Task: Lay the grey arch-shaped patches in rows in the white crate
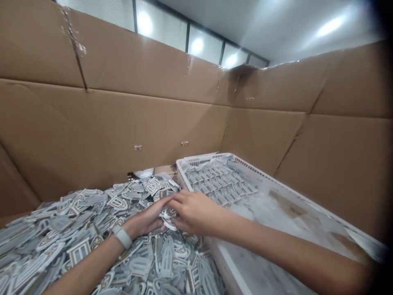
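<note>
My left hand (151, 218), with a pale band on the wrist, is curled around a few small white and brown decorated pieces (168, 217). Its fingertips are partly hidden behind my right hand (192, 211), whose fingers close on the same pieces from the right. Both hands meet above a large heap of loose grey, white and brown flat pieces (82, 250), near the left wall of a white plastic crate (225, 262). Inside the crate's far end, similar grey pieces (219, 184) lie in neat rows.
Tall cardboard walls (107, 127) rise behind the heap and along the right side. Cloudy plastic sheeting (267, 217) covers the crate's nearer part. Behind the heap sits a small white bundle (144, 173). My right forearm crosses over the crate.
</note>
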{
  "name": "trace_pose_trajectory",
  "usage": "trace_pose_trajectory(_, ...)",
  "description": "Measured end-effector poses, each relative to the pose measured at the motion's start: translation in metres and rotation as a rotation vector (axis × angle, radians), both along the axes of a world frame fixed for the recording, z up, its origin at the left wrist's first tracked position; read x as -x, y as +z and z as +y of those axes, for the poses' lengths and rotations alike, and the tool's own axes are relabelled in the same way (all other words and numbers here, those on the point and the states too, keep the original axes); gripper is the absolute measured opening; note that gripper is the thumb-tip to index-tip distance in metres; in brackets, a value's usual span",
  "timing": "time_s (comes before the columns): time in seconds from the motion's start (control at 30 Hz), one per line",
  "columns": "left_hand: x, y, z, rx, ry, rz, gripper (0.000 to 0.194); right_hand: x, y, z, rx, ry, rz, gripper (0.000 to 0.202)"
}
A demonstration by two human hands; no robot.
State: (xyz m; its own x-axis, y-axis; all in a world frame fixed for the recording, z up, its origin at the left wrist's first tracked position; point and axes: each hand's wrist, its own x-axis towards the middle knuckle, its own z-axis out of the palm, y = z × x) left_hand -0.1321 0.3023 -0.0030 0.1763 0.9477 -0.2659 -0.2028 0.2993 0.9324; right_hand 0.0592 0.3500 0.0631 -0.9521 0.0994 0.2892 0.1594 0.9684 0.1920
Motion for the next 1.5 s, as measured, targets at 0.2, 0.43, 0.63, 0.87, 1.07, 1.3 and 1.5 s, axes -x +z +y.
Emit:
trace_pose_trajectory(0.2,0.001,-0.009,0.006,0.062,-0.044,-0.063,0.073,0.018,-0.013,0.003,-0.044,-0.029,-0.100,0.020)
trace_pose_trajectory(0.43,0.007,-0.013,0.007,-0.025,-0.097,-0.073,0.062,-0.039,0.048,0.011,0.443,-0.362,0.381,0.018)
trace_pose_trajectory(0.63,0.007,-0.012,0.007,-0.022,-0.072,-0.027,0.058,-0.105,0.039,0.042,0.881,-0.639,0.073,0.017)
trace_pose_trajectory(0.87,0.010,-0.022,0.013,-0.037,-0.065,-0.012,0.056,-0.117,-0.019,0.053,1.102,-0.640,-0.045,0.017)
trace_pose_trajectory(1.07,0.013,-0.029,0.017,-0.033,-0.078,-0.027,0.057,-0.117,-0.040,0.058,1.064,-0.735,0.044,0.019)
trace_pose_trajectory(1.3,0.011,-0.022,0.014,-0.017,-0.073,-0.032,0.057,-0.123,-0.042,0.056,0.958,-0.739,-0.032,0.036)
trace_pose_trajectory(1.5,0.009,-0.019,0.012,-0.013,-0.056,-0.018,0.056,-0.120,-0.035,0.053,0.780,-0.723,-0.041,0.032)
